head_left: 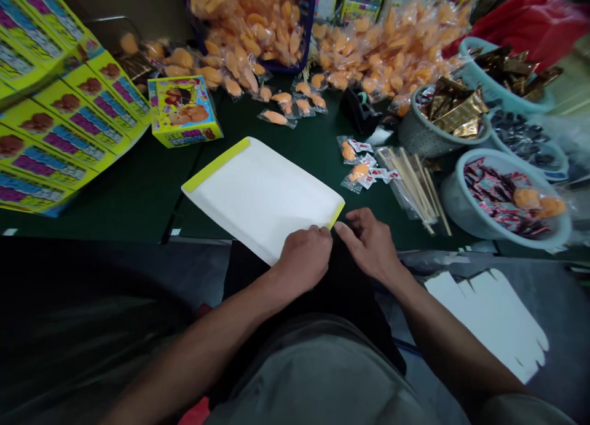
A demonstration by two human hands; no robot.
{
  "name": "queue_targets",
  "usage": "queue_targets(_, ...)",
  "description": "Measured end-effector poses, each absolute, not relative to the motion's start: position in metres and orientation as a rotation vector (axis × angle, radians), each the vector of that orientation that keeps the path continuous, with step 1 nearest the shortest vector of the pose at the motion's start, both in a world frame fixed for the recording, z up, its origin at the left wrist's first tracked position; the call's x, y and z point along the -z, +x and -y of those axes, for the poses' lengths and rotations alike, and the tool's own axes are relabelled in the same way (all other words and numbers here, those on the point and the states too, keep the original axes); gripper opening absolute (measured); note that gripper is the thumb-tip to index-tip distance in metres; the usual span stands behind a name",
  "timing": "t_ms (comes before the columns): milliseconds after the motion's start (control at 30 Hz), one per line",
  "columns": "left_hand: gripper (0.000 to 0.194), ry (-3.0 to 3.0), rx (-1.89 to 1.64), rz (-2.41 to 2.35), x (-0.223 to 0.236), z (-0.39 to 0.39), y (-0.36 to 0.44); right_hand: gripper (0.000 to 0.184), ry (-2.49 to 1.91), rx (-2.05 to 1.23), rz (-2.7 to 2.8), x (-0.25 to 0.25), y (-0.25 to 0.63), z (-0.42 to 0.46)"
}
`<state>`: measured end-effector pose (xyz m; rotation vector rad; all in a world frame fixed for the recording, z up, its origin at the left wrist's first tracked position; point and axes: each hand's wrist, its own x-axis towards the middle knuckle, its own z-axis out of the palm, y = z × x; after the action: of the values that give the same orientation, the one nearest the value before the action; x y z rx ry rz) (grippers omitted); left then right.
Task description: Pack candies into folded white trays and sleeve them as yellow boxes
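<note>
Here's the dark green desk (138,198), stacked boxes (92,118) crowding its left side, and centre stage the white card (262,191), slanting out over the front edge! A tub (461,198) of packets sits right, a single box (184,112) behind the card. Now the hands: the left hand (306,256) clenches the card's near edge; the right hand (371,244), fingers curled, meets its yellow corner, pinching or not, can't tell. Sticks (415,185) lie just beyond.

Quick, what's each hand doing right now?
Left hand: closed on the edge of the white cardboard.
Right hand: partly open by the cardboard's corner; whether it touches cannot be told.
</note>
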<state>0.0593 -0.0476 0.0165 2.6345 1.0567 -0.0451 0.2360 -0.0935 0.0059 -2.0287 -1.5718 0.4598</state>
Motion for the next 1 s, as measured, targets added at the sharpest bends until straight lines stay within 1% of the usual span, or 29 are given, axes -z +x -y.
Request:
queue_targets(33,0.034,2.608,0.033,-1.086,-0.017,0.050,0.068,0.046,-2.089,-0.482,1.557,-0.004,0.236,0.088)
queue_targets(100,0.038,2.571,0.016,-1.133,-0.018,0.055,0.082,0.041,-2.185,-0.442,1.558,-0.002,0.238,0.075)
queue_targets(200,0.028,2.548,-0.035,-1.082,-0.023,0.058,0.087,0.022,-2.264,-0.371,1.636,-0.001,0.244,0.055)
queue_targets(267,0.028,2.555,-0.106,-1.011,-0.024,0.054,0.079,0.017,-2.266,-0.338,1.745,-0.003,0.249,0.046)
queue_targets(333,0.031,2.632,-0.174,-0.970,-0.022,0.042,0.065,0.018,-2.232,-0.330,1.855,-0.005,0.253,0.039)
queue_targets(433,0.045,2.815,-0.214,-0.868,-0.012,0.016,0.044,0.016,-2.160,-0.340,1.984,-0.009,0.256,0.025)
queue_targets(467,0.046,2.856,-0.212,-0.802,-0.009,0.007,0.039,0.016,-2.150,-0.334,2.012,-0.010,0.255,0.020)
queue_targets(533,0.040,2.896,-0.206,-0.693,-0.003,-0.008,0.033,0.018,-2.153,-0.290,2.063,-0.012,0.252,0.010)
queue_targets(600,0.037,2.917,-0.209,-0.646,0.001,-0.018,0.032,0.019,-2.175,-0.198,2.122,-0.014,0.247,0.003)
queue_targets(767,0.034,2.906,-0.312,-0.665,0.005,-0.020,0.034,0.026,-2.208,0.041,2.311,-0.015,0.239,-0.006)
queue_targets(867,0.035,2.894,-0.369,-0.677,0.009,-0.017,0.035,0.027,-2.255,0.111,2.353,-0.013,0.236,-0.011)
queue_targets(1000,0.036,2.891,-0.343,-0.692,0.010,-0.015,0.034,0.027,-2.298,0.136,2.372,-0.015,0.232,-0.015)
